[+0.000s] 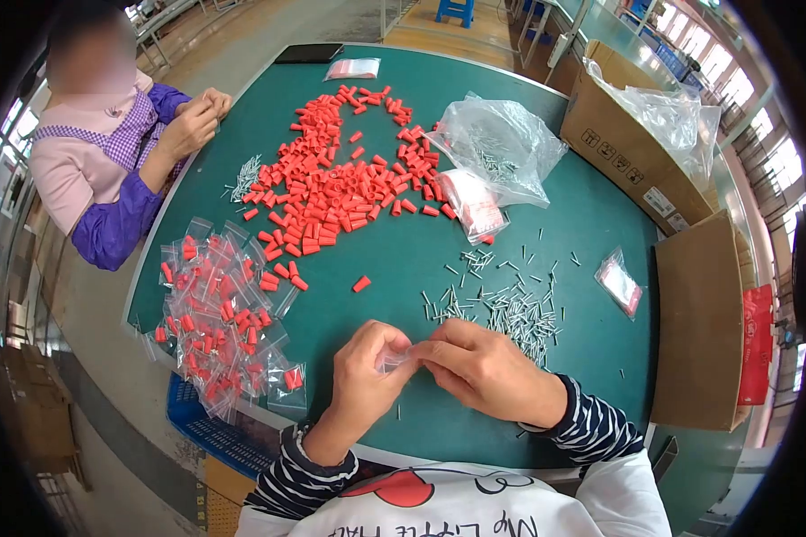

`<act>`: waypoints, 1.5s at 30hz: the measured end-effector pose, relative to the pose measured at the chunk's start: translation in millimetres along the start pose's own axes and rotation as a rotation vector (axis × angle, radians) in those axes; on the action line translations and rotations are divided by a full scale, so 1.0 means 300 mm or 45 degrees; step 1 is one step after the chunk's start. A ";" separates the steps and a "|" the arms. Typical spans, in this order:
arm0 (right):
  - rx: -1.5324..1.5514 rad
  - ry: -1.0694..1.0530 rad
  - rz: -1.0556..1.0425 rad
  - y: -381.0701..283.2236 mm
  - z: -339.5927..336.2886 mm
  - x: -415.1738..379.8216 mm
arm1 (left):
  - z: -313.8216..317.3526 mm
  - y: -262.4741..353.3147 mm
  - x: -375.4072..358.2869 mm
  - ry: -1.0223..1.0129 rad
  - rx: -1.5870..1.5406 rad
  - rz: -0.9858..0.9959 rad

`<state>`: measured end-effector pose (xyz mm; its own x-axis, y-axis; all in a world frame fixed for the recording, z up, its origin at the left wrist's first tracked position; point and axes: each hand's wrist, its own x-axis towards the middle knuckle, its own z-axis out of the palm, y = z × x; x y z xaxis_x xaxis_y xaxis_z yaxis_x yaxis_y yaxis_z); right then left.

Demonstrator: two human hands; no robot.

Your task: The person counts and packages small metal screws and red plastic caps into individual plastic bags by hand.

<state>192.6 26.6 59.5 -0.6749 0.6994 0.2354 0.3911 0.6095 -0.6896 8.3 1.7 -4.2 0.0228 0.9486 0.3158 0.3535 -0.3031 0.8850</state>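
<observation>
A small clear plastic bag (392, 361) is pinched between my two hands near the front of the green table. My left hand (364, 374) grips its left side, fingers closed. The fingers of my right hand (488, 369) are closed at its right edge; whether they also hold something small is hidden. Just beyond my right hand lies a loose pile of metal screws (521, 324). One red tubular plastic piece (361, 284) lies ahead of my left hand, and a large heap of such red pieces (331, 199) spreads farther back.
To the left, filled clear bags (219, 327) are heaped above a blue basket (210, 431). A large bag of screws (501, 152) and packs of empty bags (471, 204) lie at the back. Cardboard boxes (700, 327) line the right edge. A co-worker (107, 170) sits at left, hands together.
</observation>
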 end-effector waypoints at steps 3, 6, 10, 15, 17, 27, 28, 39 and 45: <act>-0.067 -0.067 -0.007 0.000 0.000 0.006 | 0.001 0.005 0.000 0.006 0.036 0.038; -0.043 -0.126 0.055 -0.008 -0.004 0.013 | 0.006 0.003 -0.004 0.003 0.051 0.068; -0.045 -0.042 0.071 -0.013 0.016 0.013 | 0.007 0.014 -0.005 0.005 0.041 0.100; 0.009 0.035 0.021 0.004 -0.002 0.012 | 0.003 0.015 -0.006 -0.062 -0.224 -0.045; -0.007 0.072 0.010 0.010 -0.019 0.007 | -0.008 0.023 0.003 -0.087 -0.263 -0.040; -0.027 0.085 0.007 0.013 -0.025 -0.031 | -0.007 -0.033 -0.011 -0.070 -0.338 0.024; -0.036 0.081 -0.003 0.014 -0.025 -0.032 | -0.005 -0.035 -0.010 -0.077 -0.384 -0.005; -0.091 0.010 -0.149 0.035 -0.084 -0.045 | -0.015 0.012 0.019 -0.324 -0.120 0.163; 0.119 0.045 -0.074 0.038 -0.091 -0.052 | -0.001 -0.001 0.000 -0.332 -0.223 0.017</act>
<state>224.8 32.8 66.6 -0.6715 0.6776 0.2999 0.2904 0.6131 -0.7347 7.9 1.7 -4.2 0.2733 0.9291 0.2493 0.1853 -0.3052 0.9341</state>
